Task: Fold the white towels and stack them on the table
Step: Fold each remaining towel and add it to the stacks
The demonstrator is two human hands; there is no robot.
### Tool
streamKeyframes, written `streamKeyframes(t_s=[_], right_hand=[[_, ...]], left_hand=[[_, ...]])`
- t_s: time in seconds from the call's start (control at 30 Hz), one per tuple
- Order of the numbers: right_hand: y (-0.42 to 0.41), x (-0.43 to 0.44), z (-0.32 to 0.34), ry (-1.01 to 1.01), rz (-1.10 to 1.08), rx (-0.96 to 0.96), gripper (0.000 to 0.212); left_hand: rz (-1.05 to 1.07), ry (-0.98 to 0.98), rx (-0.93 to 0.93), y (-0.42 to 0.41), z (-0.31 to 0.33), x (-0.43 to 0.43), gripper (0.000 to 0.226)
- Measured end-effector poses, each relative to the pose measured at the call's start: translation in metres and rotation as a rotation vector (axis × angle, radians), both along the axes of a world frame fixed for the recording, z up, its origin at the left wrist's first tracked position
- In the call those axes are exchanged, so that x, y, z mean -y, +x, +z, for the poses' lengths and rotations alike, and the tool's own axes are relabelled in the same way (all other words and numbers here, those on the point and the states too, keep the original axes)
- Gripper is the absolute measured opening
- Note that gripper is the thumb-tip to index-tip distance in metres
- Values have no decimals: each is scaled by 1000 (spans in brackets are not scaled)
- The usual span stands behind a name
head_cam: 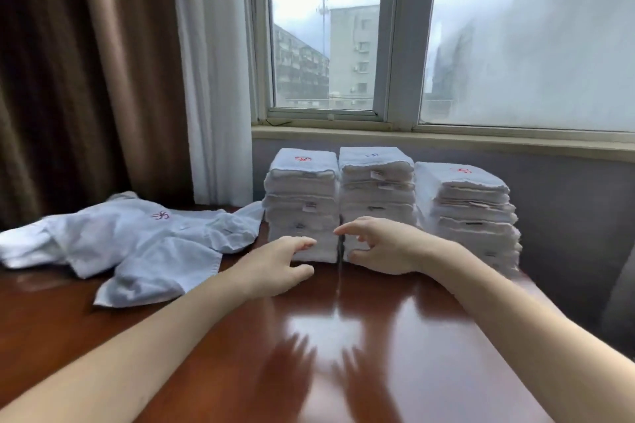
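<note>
Three stacks of folded white towels stand side by side at the far edge of the table [378, 354]: a left stack [302, 189], a middle stack [376, 182] and a right stack [470, 206]. A loose pile of unfolded white towels [130, 244] lies to the left. My left hand [275, 268] hovers in front of the foot of the left stack, fingers relaxed and holding nothing. In front of the middle stack's lower part is my right hand [374, 247], fingers spread and loosely curved, holding nothing. Whether either hand touches a stack is unclear.
The table top is glossy dark wood. Behind the stacks are a wall and a window sill [446, 139]. Brown and white curtains [103, 79] hang at the left, just behind the loose towels.
</note>
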State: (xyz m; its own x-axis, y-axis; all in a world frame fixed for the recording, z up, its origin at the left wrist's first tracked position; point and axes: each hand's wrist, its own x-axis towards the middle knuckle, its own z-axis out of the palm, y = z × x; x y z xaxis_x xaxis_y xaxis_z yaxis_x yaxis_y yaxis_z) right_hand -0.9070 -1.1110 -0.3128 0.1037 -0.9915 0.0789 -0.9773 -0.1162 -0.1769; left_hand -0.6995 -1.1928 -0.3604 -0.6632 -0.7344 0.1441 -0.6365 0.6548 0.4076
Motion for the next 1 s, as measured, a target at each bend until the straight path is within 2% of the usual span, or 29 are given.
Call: streamKeyframes(t_s=[0.2, 0.33, 0.43, 0.67, 0.73, 0.9, 1.0], right_hand=[[96, 42, -21, 9, 167, 12, 48], [150, 72, -37, 50, 238, -39, 52], [180, 95, -52, 108, 267, -4, 52], [234, 133, -94, 200, 272, 87, 69], [244, 141, -104, 199, 262, 117, 77], [253, 155, -118, 187, 234, 140, 90], [249, 158, -120, 193, 235, 194, 96]], left_hand=[[233, -1, 67, 111, -17, 11, 56], [355, 46, 69, 170, -25, 27, 57], [395, 23, 113, 200, -34, 41, 61], [436, 15, 193, 241, -61, 74, 74], [440, -1, 205, 244, -68, 79, 66], [447, -139, 159, 243, -77, 87, 21], [377, -123, 132, 241, -72, 89, 13]])
